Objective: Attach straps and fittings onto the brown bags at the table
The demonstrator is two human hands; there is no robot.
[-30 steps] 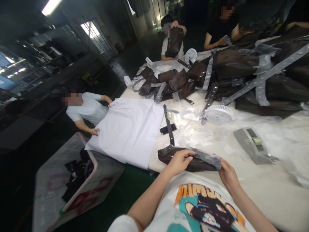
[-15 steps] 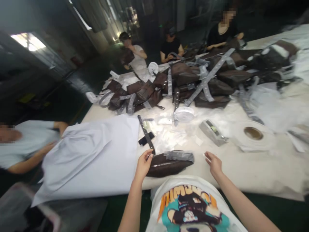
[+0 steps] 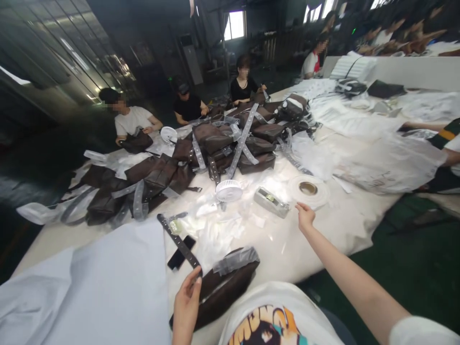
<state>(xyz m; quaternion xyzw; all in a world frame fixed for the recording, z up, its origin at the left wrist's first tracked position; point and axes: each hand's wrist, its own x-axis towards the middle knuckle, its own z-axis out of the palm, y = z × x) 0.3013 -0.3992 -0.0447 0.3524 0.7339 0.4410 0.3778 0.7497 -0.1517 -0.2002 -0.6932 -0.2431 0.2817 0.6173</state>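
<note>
While my right hand [image 3: 305, 215] hangs open above the table [image 3: 345, 230], fingers loosely spread just short of a white tape roll [image 3: 308, 188], my left hand [image 3: 186, 306] sits half-curled at the end of a black eyeleted strap [image 3: 178, 243], and I can't tell whether it really grips the strap or only touches it. A dark brown bag [image 3: 223, 292] lies right beside that hand at the table's near edge, with a grey plastic film [image 3: 235, 261] over its upper end. The strap runs away from the bag across a small black piece [image 3: 178, 252] and loose clear plastic [image 3: 215, 239]. For handling like this, I'd judge a light pinch near the strap's end works best, keeping it flat and untwisted so the eyelets don't catch the plastic. A steady hold on the bag would also keep the film seated. Beyond them stand a tape dispenser [image 3: 271, 201], a small white fan [image 3: 229, 190], and a heap of brown bags [image 3: 223, 143].
</note>
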